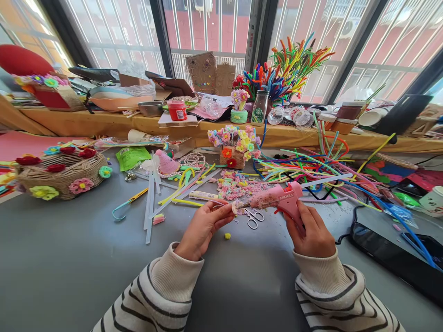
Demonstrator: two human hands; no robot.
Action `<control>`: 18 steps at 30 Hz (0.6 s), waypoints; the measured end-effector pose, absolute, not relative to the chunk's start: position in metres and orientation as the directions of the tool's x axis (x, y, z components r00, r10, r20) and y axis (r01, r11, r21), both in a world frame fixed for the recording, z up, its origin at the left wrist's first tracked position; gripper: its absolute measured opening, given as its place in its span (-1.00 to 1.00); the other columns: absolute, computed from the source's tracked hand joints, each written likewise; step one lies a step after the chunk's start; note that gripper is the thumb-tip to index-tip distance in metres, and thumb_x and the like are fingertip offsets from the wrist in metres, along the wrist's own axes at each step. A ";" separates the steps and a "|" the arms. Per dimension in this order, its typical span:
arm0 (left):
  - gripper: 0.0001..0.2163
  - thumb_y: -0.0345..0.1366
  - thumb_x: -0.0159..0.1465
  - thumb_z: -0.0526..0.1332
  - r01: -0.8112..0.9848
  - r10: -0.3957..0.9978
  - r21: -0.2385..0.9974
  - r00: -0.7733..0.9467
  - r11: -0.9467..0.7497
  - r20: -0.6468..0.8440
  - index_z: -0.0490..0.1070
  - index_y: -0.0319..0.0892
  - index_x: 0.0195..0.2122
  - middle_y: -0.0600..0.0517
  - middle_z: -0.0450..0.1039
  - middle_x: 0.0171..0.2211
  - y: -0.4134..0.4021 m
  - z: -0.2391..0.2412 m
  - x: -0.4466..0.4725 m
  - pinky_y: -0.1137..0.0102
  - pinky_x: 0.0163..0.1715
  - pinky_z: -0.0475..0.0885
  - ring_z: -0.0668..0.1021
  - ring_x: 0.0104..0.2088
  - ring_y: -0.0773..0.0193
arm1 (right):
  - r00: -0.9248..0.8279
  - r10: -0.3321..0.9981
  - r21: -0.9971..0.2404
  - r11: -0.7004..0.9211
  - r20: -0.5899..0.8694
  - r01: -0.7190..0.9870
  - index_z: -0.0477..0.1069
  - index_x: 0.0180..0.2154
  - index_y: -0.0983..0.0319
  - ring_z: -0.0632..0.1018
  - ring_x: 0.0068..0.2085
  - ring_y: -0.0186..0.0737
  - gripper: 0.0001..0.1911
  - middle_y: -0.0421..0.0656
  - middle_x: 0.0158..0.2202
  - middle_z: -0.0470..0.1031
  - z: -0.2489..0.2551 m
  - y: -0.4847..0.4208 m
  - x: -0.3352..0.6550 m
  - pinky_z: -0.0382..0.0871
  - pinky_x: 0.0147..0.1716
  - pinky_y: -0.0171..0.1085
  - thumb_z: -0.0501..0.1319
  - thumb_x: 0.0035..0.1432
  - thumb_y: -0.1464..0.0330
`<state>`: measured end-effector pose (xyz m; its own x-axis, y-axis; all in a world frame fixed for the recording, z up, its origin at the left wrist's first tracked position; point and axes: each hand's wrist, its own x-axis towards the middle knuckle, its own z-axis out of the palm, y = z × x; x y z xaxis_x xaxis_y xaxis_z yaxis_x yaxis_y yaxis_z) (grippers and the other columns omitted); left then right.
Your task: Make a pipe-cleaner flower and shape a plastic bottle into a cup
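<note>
My right hand (311, 228) is wrapped round the handle of a pink hot glue gun (277, 197), with a long clear glue stick (327, 180) jutting from its back. The gun's nozzle points left and meets a small pale pink flower piece (237, 207). Between thumb and fingers, my left hand (207, 226) pinches that flower piece. Just below the nozzle lie white-handled scissors (254, 219) on the table. A small yellow-green pompom (227, 236) rests between my hands, nearer to me.
Clear glue sticks (149, 207) and a blue-orange tool (129, 203) lie left. A twine basket with flowers (65, 177) stands far left. Fluffy trimmings (235, 184) and a small flower box (233, 154) are ahead. Pipe cleaners (297, 161) spread right, near a black keyboard-like object (394, 258).
</note>
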<state>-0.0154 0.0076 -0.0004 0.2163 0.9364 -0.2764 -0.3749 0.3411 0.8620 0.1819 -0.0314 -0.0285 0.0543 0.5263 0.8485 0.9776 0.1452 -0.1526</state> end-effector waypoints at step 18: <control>-0.86 -0.38 -0.07 0.22 -0.343 0.941 0.883 0.219 0.320 -0.257 0.28 -0.24 -0.47 0.07 0.38 -0.49 0.008 -0.001 -0.016 0.53 -0.39 0.36 0.45 -0.46 0.42 | -0.014 0.451 -0.074 0.177 0.892 0.981 0.18 -0.12 0.30 0.43 -0.39 -0.23 -0.64 -0.07 -0.37 0.39 -0.030 -0.029 0.186 0.32 -0.42 -0.32 0.08 -0.02 0.38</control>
<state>-0.0163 0.0080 -0.0008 0.2192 0.9414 -0.2565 -0.3426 0.3204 0.8832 0.1856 -0.0290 -0.0300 -0.0142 0.4513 0.8923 0.9814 0.1773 -0.0740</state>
